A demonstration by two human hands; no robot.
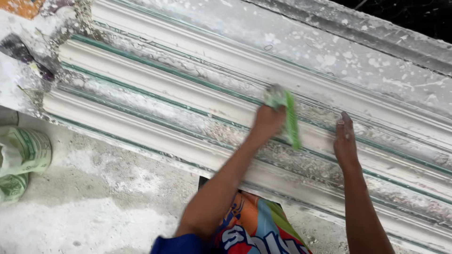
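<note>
Your left hand [267,121] grips the green brush [288,117] across the long moulding [188,101]; your right hand [345,141] rests flat, fingers together, just beside.

I see a bright green brush [288,117] on the white plaster moulding [188,101], which has thin dark green lines. My shorts [256,228] are orange, blue and green. The sack [23,150] is pale green.

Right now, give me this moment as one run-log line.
left hand: grips green brush on white moulding | right hand: flat on moulding, empty | floor: green-printed sack at left
</note>
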